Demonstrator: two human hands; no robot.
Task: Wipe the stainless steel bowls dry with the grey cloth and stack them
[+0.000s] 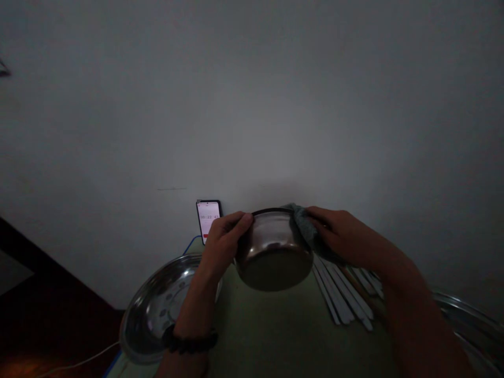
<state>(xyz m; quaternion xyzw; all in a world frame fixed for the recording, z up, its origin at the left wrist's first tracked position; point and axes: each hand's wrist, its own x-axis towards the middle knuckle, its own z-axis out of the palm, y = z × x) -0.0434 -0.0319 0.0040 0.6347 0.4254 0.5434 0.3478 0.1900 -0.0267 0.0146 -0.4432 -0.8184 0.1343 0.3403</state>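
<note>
A round stainless steel pot or bowl (pixel 273 247) is held up above the table, tilted so that its underside faces me. My left hand (pixel 224 236) grips its left rim, thumb on the outer wall. On the opposite side, my right hand (pixel 328 228) is closed on a grey-green cloth (pixel 305 223), which is pressed against the right side and rim of the vessel. The inside of the vessel is hidden from me. A dark beaded bracelet (pixel 191 340) circles my left wrist.
A wide steel basin (pixel 136 315) stands at the table's left edge. Several pale flat sticks (pixel 342 294) lie under my right arm. Another steel basin (pixel 468 312) is partly visible far right. A phone (pixel 208 216) showing a timer leans against the wall (pixel 252 105) behind the table (pixel 275 331).
</note>
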